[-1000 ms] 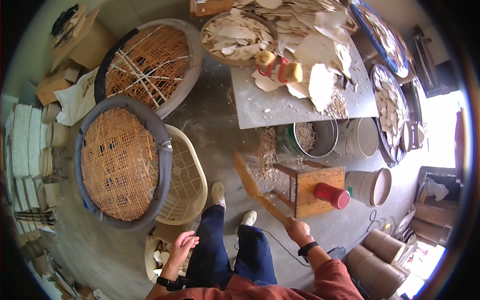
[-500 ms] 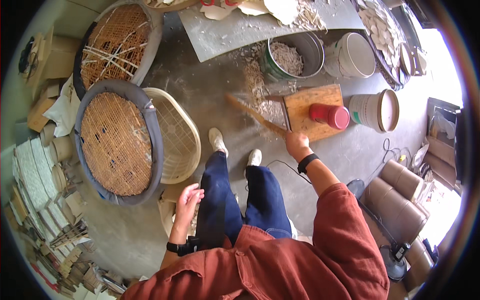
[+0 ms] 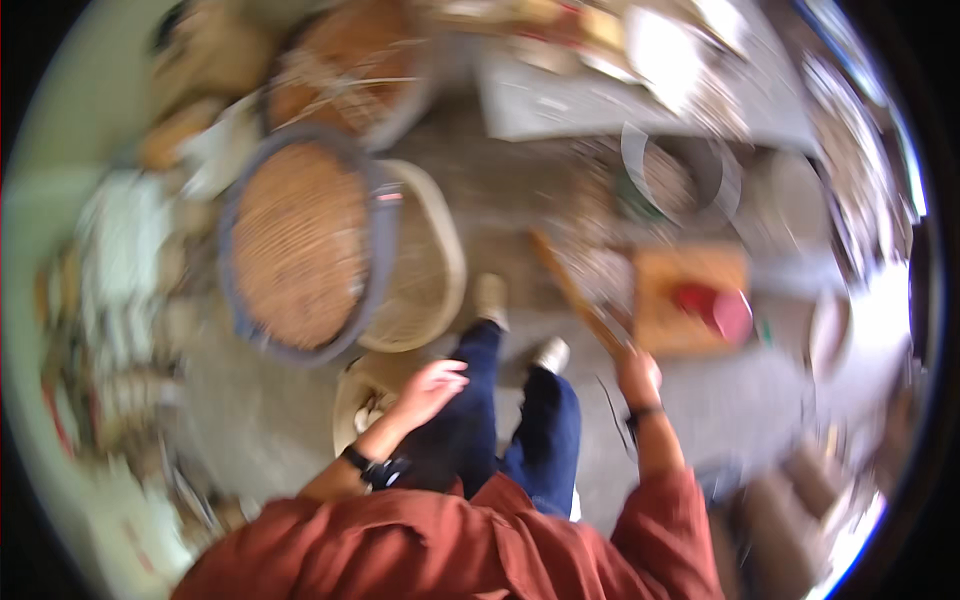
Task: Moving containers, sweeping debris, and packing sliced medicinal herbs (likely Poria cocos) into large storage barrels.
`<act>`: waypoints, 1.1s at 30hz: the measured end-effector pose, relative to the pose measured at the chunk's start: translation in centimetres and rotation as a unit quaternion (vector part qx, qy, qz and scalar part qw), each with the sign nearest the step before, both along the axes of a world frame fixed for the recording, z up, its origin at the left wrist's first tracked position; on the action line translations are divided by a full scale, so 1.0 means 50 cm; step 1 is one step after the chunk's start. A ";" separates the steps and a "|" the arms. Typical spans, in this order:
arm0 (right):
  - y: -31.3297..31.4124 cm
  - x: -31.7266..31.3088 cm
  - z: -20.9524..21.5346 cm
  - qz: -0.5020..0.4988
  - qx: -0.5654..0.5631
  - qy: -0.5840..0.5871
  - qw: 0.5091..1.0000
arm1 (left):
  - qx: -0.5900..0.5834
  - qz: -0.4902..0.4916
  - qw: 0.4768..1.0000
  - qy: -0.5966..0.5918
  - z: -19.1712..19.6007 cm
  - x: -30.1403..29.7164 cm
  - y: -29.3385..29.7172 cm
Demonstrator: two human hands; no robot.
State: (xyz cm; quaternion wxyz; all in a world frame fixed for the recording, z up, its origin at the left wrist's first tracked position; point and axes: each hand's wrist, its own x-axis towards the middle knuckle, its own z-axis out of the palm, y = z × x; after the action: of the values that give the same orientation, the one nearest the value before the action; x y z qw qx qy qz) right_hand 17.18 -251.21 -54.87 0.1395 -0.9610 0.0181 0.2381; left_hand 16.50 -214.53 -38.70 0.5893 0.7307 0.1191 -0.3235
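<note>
From afar I see the wooden stick (image 3: 580, 293), its near end clamped in the right hand (image 3: 637, 373) and its length slanting over the floor (image 3: 270, 405) just left of the stool (image 3: 662, 335) bearing 1 red canister (image 3: 718, 312), while the left hand (image 3: 430, 390) hovers loosely uncurled near the dark-blue trousers (image 3: 545, 425).

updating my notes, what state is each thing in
left hand, empty, fingers loosely bent
right hand, closed around the wooden stick
wooden stick, held at a slant, near end in the grip
stool, bearing the red container
red container, on the stool, lid too blurred to judge
green bucket, open, pale scraps inside
cream basket, open-topped, partly hidden behind the woven tray
table, pale pieces on it
</note>
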 end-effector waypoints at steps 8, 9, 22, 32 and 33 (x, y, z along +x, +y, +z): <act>0.049 -0.121 0.103 -0.005 0.026 -0.038 0.999 | 0.084 -0.041 0.986 -0.139 0.063 -0.032 -0.009; 0.052 -0.127 0.109 0.001 -0.007 -0.006 1.000 | 0.093 -0.065 0.983 -0.145 0.076 -0.031 -0.012; 0.028 -0.158 0.111 0.065 -0.101 0.111 0.987 | 0.059 -0.004 0.986 -0.156 0.191 -0.096 0.025; 0.149 -0.015 0.232 -0.081 0.077 0.069 0.991 | -0.147 0.090 0.982 -0.072 0.285 0.135 0.054; 0.159 0.023 0.247 -0.093 0.073 0.070 0.991 | -0.151 0.091 0.981 -0.081 0.288 0.181 0.055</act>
State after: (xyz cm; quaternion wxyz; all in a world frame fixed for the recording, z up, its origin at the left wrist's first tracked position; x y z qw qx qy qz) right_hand 18.31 -243.27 -42.49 0.2295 -0.9234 0.0992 0.2914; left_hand 25.54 -211.79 -24.30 0.7276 0.6432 0.0863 -0.2224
